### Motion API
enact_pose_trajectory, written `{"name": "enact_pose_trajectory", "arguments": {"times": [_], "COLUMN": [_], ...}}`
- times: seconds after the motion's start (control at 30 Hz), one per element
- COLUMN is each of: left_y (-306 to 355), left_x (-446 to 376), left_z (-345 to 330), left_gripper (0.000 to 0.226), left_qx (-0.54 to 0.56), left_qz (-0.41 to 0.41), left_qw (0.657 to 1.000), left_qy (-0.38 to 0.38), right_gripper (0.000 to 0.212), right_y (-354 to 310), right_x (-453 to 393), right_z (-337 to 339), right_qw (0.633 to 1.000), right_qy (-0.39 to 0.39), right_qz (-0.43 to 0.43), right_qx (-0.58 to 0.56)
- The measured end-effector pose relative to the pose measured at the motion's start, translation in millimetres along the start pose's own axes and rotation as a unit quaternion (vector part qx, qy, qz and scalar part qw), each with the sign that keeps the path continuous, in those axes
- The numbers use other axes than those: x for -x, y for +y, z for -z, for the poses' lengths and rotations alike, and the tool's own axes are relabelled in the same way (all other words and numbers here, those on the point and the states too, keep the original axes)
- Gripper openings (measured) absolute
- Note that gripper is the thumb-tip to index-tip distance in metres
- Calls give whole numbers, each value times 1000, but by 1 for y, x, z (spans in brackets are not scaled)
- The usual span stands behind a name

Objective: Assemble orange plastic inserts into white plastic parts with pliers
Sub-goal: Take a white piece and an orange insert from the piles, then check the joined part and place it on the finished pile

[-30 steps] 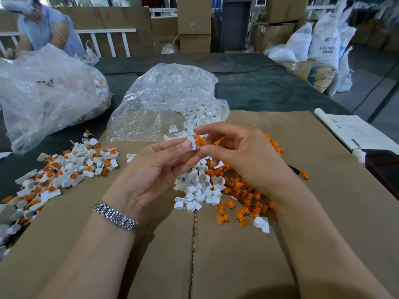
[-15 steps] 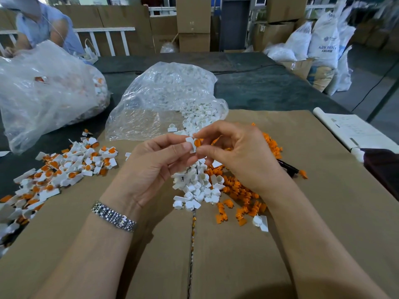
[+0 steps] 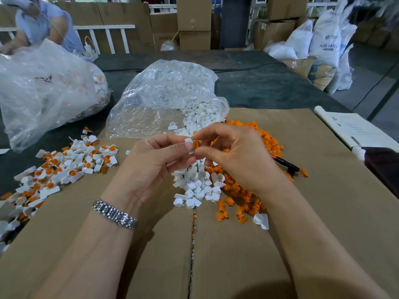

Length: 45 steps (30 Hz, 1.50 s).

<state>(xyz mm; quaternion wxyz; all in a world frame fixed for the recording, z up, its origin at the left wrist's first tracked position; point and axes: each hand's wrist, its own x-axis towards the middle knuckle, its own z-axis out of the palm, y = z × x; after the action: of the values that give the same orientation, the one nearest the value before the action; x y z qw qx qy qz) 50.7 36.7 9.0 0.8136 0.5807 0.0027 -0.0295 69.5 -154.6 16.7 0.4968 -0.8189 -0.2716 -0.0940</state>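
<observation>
While both hands met over the middle of the cardboard sheet [image 3: 323,212], the head view caught the left hand [image 3: 155,162] with its grip pinched on a small white part [image 3: 189,140], thumb and forefinger curled round it. The right hand [image 3: 235,156] had its own grip pinched on an orange insert [image 3: 196,144], pressed right up against that white part, so the two pieces were touching between the fingertips. A metal watch band [image 3: 115,214] sat on the left wrist.

Right under the hands was a heap of loose white parts [image 3: 194,186], spilling out of a clear plastic bag [image 3: 164,98] that lay open just behind. Beside it, off to the right, a spread of loose orange inserts [image 3: 267,139] ran from behind the right hand down to in front of it. A dark tool handle [image 3: 286,164] poked out from behind the right hand among them; couldn't tell for sure if that was the pliers.

Over on the left, a pile of finished pieces [image 3: 71,167], white with orange in them, straddled the cardboard edge and the dark table [image 3: 269,87]. A bigger clear bag [image 3: 47,91] sat behind that pile, and another person in a blue shirt [image 3: 41,22] was at the far left corner. White sacks [image 3: 323,39] and cardboard boxes [image 3: 193,16] stood past the table.
</observation>
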Motion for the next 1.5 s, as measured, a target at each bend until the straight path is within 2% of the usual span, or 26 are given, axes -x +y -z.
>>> {"name": "enact_pose_trajectory", "arguments": {"times": [0.17,0.23,0.27,0.33,0.4,0.47,0.67,0.8,0.93,1.0,1.07,1.1,1.2,1.4,1.5], "left_y": [-2,-2,-2,-1,0,0,0,0,1,1,1,1,3,4,3], "left_x": [-1,-1,-1,-1,-1,0,0,-2,-4,-4,-4,-4,-4,-2,-2], "left_z": [-5,-6,-6,-6,-6,-6,-2,0,2,3,3,4,4,1,0], "left_gripper": [14,10,8,6,11,11,11,9,8,9,13,16,17,20,11], "left_qx": [-6,21,39,67,75,71,73,70,72,61,59,62,63,45,16], "left_qz": [5,13,18,22,20,18,23,17,1,-7,-12,-14,-24,-49,-65], "left_qw": [999,999,998,996,996,996,997,996,995,996,995,995,994,994,993], "left_qy": [31,41,43,46,43,41,34,50,62,68,73,76,81,82,100], "right_gripper": [25,27,29,38,51,51,41,40,29,20,22,24,24,25,24], "right_y": [-2,3,7,21,31,37,33,35,15,4,-6,-10,-22,-36,-39], "right_x": [-1,-3,-4,-5,-3,-1,-1,-4,-6,-5,-3,-1,4,10,10], "right_z": [-1,6,12,25,34,37,26,28,42,46,44,41,30,20,17], "right_qw": [999,999,995,962,900,860,851,877,937,941,905,891,892,915,920], "right_qy": [-26,-4,25,55,4,-48,-35,7,68,20,-78,-122,-199,-230,-228], "right_qz": [-10,-40,-64,-155,-282,-347,-340,-334,-312,-332,-336,-331,-315,-290,-286], "right_qx": [21,29,69,219,333,372,399,345,145,-59,-250,-285,-257,-164,-139]}}
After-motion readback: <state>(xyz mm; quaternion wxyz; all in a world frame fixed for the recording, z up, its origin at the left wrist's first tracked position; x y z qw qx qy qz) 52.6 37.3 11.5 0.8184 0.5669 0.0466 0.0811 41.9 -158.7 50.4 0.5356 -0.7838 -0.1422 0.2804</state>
